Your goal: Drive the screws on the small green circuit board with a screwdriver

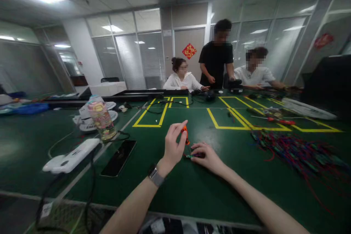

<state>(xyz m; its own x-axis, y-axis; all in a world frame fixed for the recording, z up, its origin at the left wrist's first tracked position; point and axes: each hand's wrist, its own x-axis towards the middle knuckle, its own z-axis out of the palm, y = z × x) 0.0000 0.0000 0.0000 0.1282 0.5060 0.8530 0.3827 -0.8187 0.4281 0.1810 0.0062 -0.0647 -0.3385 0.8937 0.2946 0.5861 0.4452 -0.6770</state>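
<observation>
Held upright in the fingers of my left hand is a small screwdriver with an orange and black handle. Its thin lower end points down at a small green connector piece on the table. My right hand is closed on that piece, pinching it low against the green tabletop. Fingers cover much of the connector, so its full shape is hidden. A watch sits on my left wrist.
A heap of red, blue and green wires lies to the right. On the left are a phone, a white power strip, a patterned bottle and a white fan. Yellow tape marks the table; several people are across it.
</observation>
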